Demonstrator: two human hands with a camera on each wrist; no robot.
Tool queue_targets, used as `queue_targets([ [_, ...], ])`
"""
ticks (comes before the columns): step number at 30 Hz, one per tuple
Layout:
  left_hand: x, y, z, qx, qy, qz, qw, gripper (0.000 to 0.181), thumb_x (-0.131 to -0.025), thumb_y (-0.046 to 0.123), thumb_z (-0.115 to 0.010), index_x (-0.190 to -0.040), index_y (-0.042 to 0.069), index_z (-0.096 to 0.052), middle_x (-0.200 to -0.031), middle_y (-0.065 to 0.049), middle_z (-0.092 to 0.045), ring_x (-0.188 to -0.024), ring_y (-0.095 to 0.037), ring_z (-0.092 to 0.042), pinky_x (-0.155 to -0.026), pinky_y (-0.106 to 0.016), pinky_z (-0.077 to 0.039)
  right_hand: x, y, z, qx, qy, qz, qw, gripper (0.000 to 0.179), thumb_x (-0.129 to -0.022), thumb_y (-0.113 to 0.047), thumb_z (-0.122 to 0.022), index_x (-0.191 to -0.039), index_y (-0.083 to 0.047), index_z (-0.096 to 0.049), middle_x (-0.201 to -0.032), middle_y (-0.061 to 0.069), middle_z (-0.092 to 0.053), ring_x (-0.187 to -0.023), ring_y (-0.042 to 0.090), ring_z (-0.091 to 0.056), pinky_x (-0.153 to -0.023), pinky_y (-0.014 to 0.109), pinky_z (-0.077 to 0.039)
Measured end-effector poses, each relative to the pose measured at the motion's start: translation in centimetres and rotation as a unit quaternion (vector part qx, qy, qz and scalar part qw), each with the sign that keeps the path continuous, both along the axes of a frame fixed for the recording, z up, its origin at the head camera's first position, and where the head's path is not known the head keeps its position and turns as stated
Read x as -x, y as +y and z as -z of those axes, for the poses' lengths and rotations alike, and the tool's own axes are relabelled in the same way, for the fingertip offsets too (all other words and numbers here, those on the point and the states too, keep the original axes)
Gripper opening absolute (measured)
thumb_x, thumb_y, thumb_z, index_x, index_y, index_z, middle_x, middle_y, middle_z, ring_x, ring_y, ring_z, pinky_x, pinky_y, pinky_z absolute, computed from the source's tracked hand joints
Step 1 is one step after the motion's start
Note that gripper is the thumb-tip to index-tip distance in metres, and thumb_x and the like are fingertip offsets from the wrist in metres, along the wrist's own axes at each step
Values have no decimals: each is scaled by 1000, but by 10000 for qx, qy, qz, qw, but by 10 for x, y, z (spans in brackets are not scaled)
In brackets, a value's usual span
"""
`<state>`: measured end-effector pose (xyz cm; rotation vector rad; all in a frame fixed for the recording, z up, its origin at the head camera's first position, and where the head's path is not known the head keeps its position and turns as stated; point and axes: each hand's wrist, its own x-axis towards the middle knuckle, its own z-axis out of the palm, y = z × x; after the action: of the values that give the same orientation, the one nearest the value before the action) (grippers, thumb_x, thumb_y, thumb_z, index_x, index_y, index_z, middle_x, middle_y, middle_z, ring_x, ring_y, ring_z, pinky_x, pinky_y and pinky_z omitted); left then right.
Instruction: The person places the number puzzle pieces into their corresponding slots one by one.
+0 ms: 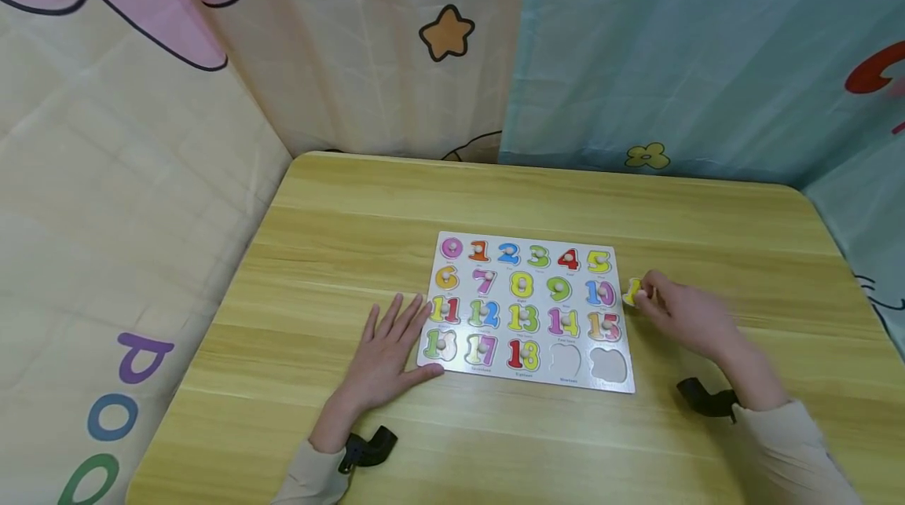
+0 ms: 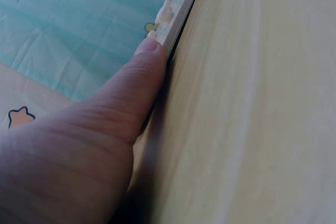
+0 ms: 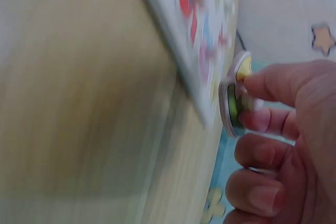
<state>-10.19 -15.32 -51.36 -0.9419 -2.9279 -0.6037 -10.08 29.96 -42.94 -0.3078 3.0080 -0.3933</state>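
A white number puzzle board (image 1: 500,381) lies on the table with knobbed number pieces in several rows. Two bare recesses show at its lower right, the last one (image 1: 609,365) in the corner. My left hand (image 1: 385,356) rests with straight, spread fingers on the board's left edge; in the left wrist view the thumb (image 2: 131,87) lies along the board's side. Just off the board's right edge, my right hand (image 1: 689,316) pinches a yellow and green number puzzle piece (image 3: 231,103) by its knob between thumb and finger. Which number it bears cannot be read.
The wood-grain table (image 1: 339,214) reaches back to printed curtains (image 1: 382,57) at the rear and left. A black wrist mount (image 1: 371,446) sits on the left wrist, and another black mount (image 1: 707,399) on the right.
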Motion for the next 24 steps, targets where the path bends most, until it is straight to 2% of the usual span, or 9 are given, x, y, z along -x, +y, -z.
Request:
queue_targets([
  [3,0,0,-1,2,-17,-6,10000,89,-86,67,-49,-152,15,-23,-157,-4,-16,-143,-30,-3,-111,-53,4,-3,-26,3,70,-196,-563,9982,12,-94,-26,-58,-92,-17,-50,-58,-8,-39,-47,7,-36,-42,24,-27],
  [7,0,0,-2,4,-34,1,10000,88,-86,67,-49,-152,14,-23,-157,-4,-16,-143,-30,-4,-111,-53,3,-11,-55,8,148,-414,-1272,9909,15,-93,-26,-60,-85,-24,-47,-58,-14,-36,-48,2,-33,-43,21,-24],
  [11,0,0,-3,53,-75,-7,10000,88,-86,67,-49,-152,15,-23,-157,-4,-16,-143,-29,-3,-111,-52,4,-18,-76,13,185,-575,-1770,9824,19,-91,-26,-61,-82,-25,-45,-56,-15,-32,-47,-1,-30,-44,20,-23],
  [15,0,1,-4,80,-110,-18,9999,88,-86,67,-48,-152,15,-22,-157,-3,-15,-143,-28,-3,-111,-51,5,-22,-87,17,193,-662,-1924,9789,19,-90,-26,-62,-81,-24,-45,-56,-15,-32,-47,-1,-31,-45,20,-24],
  [24,-1,1,-7,78,-127,-30,9999,89,-86,66,-52,-152,14,-23,-157,-4,-16,-143,-28,-3,-111,-52,5,-26,-94,21,78,-554,-1863,9809,18,-91,-28,-62,-83,-22,-47,-56,-14,-34,-49,1,-34,-46,21,-27],
])
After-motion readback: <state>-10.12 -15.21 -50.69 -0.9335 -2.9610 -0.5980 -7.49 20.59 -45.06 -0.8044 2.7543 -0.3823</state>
